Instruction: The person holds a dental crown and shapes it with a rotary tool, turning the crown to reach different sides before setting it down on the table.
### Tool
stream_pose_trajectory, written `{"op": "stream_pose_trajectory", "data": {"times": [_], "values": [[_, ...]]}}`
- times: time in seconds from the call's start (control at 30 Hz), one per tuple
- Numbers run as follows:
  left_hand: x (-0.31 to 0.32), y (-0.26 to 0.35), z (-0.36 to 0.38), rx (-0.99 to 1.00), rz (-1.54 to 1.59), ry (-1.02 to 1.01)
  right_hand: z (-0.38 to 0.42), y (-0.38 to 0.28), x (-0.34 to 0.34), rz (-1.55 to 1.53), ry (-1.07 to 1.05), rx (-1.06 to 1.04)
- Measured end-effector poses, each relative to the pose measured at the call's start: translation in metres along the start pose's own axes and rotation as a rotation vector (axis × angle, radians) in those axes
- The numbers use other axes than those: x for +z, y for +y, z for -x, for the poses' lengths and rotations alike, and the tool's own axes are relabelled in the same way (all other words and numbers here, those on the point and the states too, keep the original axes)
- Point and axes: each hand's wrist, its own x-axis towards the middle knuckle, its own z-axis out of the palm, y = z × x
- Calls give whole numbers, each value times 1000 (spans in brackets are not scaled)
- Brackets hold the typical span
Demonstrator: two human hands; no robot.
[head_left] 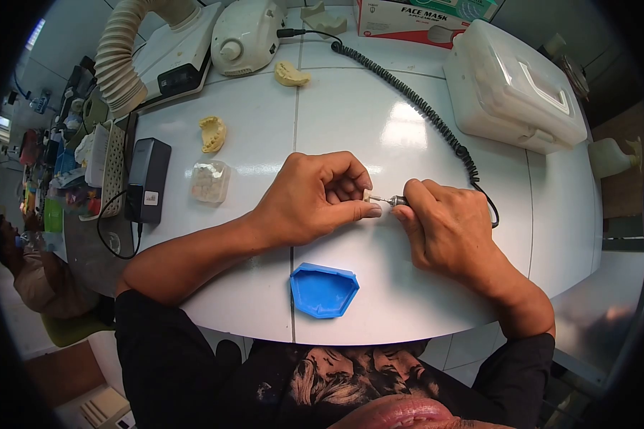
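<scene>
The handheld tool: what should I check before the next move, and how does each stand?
1. Right hand gripping the handheld tool: ok.
2. Left hand holding the small pale piece: ok.
3. Left thumb well away from the bit: not ok, looks close.
4. Bit spinning or stopped: cannot tell.
5. Coiled cord clear of the bit: ok.
6. Blue tray clear of both hands: ok.

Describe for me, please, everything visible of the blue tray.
The blue tray is a shallow, angular piece that looks like plastic or rubber, with raised walls around a smooth floor. It lies flat, open side up, on the white table, close to the near edge, its left side over a seam. It touches only the table.
</scene>
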Motion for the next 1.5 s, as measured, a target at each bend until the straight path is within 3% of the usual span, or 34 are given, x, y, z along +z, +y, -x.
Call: {"op": "stream_pose_trajectory", "data": {"times": [1.5], "values": [[1,-1,1,7,26,-10,1,0,2,6,18,7]]}}
